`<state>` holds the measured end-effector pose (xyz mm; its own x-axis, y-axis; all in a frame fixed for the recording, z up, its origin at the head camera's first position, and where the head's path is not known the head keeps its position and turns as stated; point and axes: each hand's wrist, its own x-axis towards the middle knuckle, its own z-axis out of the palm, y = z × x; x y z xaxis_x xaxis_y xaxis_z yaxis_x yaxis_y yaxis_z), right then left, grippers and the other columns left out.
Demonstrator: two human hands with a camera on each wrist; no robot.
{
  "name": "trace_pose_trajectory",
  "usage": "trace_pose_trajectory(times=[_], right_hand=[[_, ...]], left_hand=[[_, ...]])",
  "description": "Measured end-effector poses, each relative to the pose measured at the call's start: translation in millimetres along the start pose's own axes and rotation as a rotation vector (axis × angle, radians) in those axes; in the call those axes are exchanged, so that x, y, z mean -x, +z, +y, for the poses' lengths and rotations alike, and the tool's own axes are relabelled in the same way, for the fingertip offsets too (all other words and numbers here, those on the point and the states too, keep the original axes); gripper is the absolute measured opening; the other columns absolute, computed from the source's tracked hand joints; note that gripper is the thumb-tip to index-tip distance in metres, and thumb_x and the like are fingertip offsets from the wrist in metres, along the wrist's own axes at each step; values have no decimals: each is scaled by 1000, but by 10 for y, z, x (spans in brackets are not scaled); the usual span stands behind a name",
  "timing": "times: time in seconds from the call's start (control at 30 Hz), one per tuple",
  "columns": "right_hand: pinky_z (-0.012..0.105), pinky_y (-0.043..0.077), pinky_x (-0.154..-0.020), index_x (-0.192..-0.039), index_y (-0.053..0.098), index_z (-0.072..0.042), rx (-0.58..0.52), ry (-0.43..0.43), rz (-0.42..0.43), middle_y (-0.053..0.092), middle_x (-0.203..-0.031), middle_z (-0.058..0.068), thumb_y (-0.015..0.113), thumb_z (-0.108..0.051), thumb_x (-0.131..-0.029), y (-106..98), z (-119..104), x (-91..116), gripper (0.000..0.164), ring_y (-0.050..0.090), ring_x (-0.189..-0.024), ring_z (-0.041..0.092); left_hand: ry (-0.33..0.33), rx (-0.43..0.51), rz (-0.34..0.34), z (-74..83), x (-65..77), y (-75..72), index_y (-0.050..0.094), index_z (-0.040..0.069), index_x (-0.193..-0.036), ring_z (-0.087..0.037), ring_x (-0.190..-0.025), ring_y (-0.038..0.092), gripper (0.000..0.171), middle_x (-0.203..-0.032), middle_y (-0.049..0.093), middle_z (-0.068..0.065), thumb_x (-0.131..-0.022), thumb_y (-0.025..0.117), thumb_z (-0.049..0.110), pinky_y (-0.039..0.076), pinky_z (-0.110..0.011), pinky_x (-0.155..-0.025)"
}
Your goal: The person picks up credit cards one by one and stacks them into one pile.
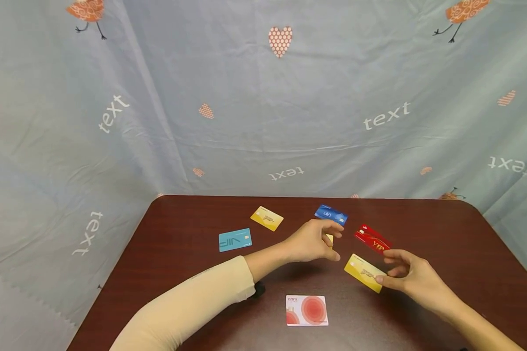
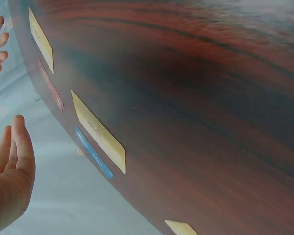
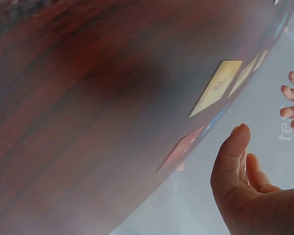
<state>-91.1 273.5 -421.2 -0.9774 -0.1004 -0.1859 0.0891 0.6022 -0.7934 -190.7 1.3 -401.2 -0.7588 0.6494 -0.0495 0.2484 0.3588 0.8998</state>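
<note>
Over the middle of the table, my left hand (image 1: pixel 313 240) hovers with bent, parted fingers and nothing between them. Below it lies a yellow card (image 2: pixel 99 132), mostly covered by that hand in the head view. A blue card (image 1: pixel 331 215) is just beyond its fingertips. My right hand (image 1: pixel 415 279) is at the right, thumb and fingers apart, holding nothing. From the head view its thumb overlaps a corner of another yellow card (image 1: pixel 363 273); the right wrist view shows that card (image 3: pixel 218 88) flat on the table, apart from the hand. Behind it lies a red VIP card (image 1: pixel 372 238).
On the dark red-brown table (image 1: pixel 193 214), a third yellow card (image 1: pixel 267 218) and a teal VIP card (image 1: pixel 235 240) lie left of centre. A white card with red circles (image 1: pixel 307 310) is near the front. A grey-blue printed curtain (image 1: pixel 246 122) hangs behind the table.
</note>
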Motion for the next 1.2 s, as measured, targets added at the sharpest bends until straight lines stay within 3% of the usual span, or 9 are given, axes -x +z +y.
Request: trace_pose_trajectory(times=[0.1,0.2,0.4,0.5,0.73,0.93,1.2], right_hand=[[32,56,-75,-146,47,11,4,10,-9,61,-135,25,86,-28,-89,-11,39,-16,79,63,-102,24],[34,56,-76,-146,46,12,4,34,-21,60,-136,27,85,-28,-89,-20,82,-32,81,64,-102,24],[37,57,-80,-147,42,15,-23,82,-58,54,-140,31,85,-29,-89,-37,172,-56,84,64,-102,24],[36,57,-78,-146,42,15,-21,97,-59,54,-140,32,86,-29,-89,-26,187,-81,85,64,-101,24],[34,56,-73,-144,46,15,-18,114,-53,58,-136,31,87,-28,-87,-20,213,-104,82,65,-95,23],[32,56,-72,-141,49,16,-25,125,-48,61,-133,29,89,-26,-85,9,268,-99,81,67,-93,22],[28,56,-71,-137,53,16,3,102,-36,62,-125,25,92,-25,-81,78,303,-93,80,65,-89,22]], left_hand=[[-9,14,-6,-27,-78,23,66,3,-135,-19,-91,67,63,-126,72,-15,-77,89,-2,54,-20,-75],[-22,-4,-28,-58,-141,57,65,3,-136,-14,-86,66,65,-126,72,-14,-76,90,-2,55,-20,-74],[-55,-55,-66,-81,-246,182,64,0,-137,-8,-68,66,68,-119,71,-15,-75,90,-2,54,-20,-65],[-60,-104,-71,-80,-298,231,66,0,-136,-8,-68,65,68,-114,72,-12,-73,92,-1,51,-20,-64],[-40,-233,-112,-21,-428,264,67,2,-133,-10,-83,63,66,-113,71,-9,-73,94,2,50,-19,-68],[-36,-289,-140,-1,-519,303,69,4,-131,-12,-99,63,62,-115,72,-8,-74,94,3,50,-17,-79],[-100,-272,-174,-48,-562,381,70,1,-128,-7,-77,54,60,-92,64,-2,-73,93,0,48,-17,-64]])
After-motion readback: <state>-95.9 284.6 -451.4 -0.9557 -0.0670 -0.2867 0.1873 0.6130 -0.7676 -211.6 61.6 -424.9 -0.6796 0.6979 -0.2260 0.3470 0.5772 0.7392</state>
